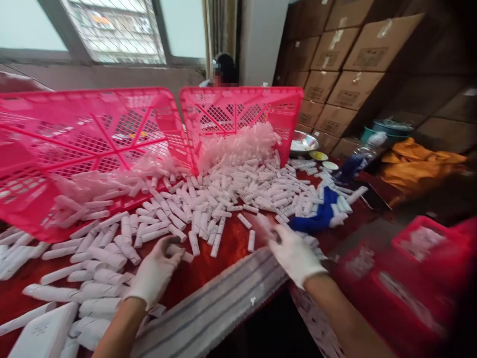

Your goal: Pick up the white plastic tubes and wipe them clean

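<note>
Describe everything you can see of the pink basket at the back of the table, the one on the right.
The pink basket is plastic with lattice walls and crossed ribs on its bottom. It is tipped on its side, with the opening facing the camera. White tubes are heaped on its lower wall and spill out over the red table. A bigger pink basket, tipped the same way, stands close on its left.

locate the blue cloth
Head view, right of centre: the blue cloth lies among white tubes on the red table, just beyond the right hand.
</note>
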The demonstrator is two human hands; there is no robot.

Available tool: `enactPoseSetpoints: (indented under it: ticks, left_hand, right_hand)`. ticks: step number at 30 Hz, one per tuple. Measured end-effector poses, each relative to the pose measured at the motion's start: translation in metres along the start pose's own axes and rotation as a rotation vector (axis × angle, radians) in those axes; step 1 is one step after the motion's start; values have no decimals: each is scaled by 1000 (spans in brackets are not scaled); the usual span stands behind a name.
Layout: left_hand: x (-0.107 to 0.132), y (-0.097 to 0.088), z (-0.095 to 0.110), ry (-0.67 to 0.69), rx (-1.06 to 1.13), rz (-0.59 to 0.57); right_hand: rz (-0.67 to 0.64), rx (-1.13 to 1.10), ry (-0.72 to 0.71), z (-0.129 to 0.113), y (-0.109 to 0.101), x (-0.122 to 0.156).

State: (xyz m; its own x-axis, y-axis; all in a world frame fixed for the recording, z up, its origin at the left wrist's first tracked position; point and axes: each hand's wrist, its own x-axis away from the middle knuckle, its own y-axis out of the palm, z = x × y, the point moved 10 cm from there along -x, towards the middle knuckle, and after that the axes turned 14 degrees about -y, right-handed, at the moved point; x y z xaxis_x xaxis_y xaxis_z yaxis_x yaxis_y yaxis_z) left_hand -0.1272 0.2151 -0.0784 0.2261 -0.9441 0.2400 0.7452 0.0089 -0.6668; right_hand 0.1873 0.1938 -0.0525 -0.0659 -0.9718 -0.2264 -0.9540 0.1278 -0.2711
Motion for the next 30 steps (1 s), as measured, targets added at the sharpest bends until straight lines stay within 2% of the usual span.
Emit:
enactPoseSetpoints:
  ticks: [2,4,7,9,13,18,20,25,28,30]
  left_hand:
    - [8,3,0,-29,122,-55]
    - [14,4,-3,-89,189,-71]
    - [25,1,-11,-158,190,-6]
    - [37,5,-12,-187,259,-14]
    - [70,37,6,-192,441,-157]
    - [102,85,46,-114,604,-373]
    - [105,92,53,-97,608,-414]
    - [106,90,53,-82,545,-453]
    - [109,91,56,-13,412,-410]
    - [113,94,63,94,323,-349]
  right_hand:
    - [-62,248,75,10,7,-5]
    - [-128,391,123,19,21,-13]
    - [-178,484,132,25,35,-20]
    - [-172,476,92,23,34,-18]
    - [-99,310,1,5,25,-3]
    - [62,-401,25,-19,34,19]
    - [58,-519,36,-25,38,24]
    - [-149,-352,-143,-48,33,20]
    - [-357,-195,-139,-51,47,22]
    - [-408,-169,-98,-49,58,25]
